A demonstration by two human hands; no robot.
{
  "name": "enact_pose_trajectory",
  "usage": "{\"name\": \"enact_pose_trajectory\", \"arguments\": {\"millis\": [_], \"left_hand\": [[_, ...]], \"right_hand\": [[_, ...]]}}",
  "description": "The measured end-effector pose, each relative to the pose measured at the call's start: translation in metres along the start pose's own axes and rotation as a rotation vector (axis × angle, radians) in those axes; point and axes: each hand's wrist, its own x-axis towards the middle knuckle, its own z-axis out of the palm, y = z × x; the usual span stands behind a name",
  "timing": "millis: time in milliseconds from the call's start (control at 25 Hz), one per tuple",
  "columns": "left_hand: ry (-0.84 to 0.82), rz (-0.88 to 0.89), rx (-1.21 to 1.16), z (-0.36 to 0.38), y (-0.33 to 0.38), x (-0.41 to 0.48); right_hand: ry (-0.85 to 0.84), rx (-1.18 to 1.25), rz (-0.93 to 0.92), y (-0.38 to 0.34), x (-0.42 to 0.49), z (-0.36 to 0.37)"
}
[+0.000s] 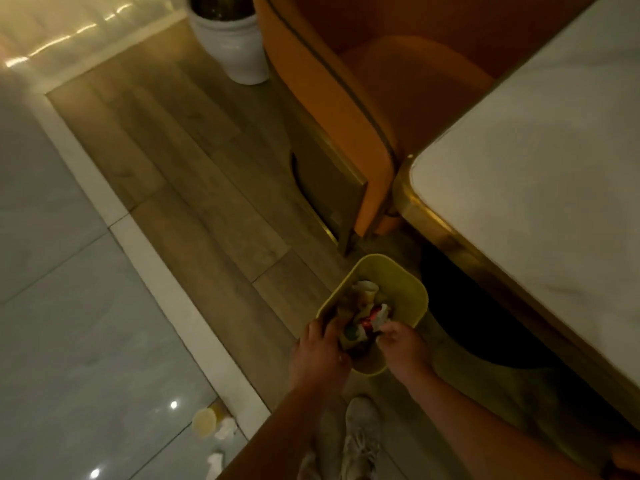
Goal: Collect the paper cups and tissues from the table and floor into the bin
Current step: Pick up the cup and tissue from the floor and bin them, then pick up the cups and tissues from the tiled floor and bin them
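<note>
A yellow bin (pixel 391 282) stood on the wooden floor (pixel 194 188), just beside the near corner of a white marble table (pixel 540 174) with a gold edge. It was partly filled with crumpled tissues and paper cups (pixel 363 306), among them something red and white.

Both hands were at the bin's near rim. The left hand (pixel 320 351) curled over the left side of the rim, its fingers inside the bin against the rubbish. The right hand (pixel 401 342) was closed in a narrow pinch at the near right of the rim, touching crumpled paper; whether it actually held a piece could not be told from the blurred view.

On the grey tiled floor at the near left lay a paper cup (pixel 205 421) on its side, with a crumpled tissue (pixel 225 429) touching it and another tissue (pixel 215 460) a little nearer.

Farther off, an orange chair (pixel 346 98) stood at the table's far side, and a white plant pot (pixel 235 46) stood on the wood to its left. A pale shoe (pixel 360 441) showed between the forearms.
</note>
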Motion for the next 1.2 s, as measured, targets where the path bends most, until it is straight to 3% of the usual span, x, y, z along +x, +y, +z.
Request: {"name": "enact_pose_trajectory", "arguments": {"millis": [200,680,920,1200], "left_hand": [[0.057,-0.094,0.002,-0.01,-0.034,-0.042],[0.176,-0.435,-0.116,0.018,-0.205,-0.176],[0.222,-0.558,-0.208,0.052,-0.265,-0.216],[0.178,-0.821,-0.394,0.108,-0.307,-0.256]], "right_hand": [[-0.087,-0.113,-0.147,-0.005,-0.021,0.027],[-0.295,-0.479,-0.451,-0.042,-0.105,0.176],[-0.36,-0.561,-0.566,-0.043,-0.134,0.248],[-0.576,-0.779,-0.674,-0.015,-0.131,0.322]]}}
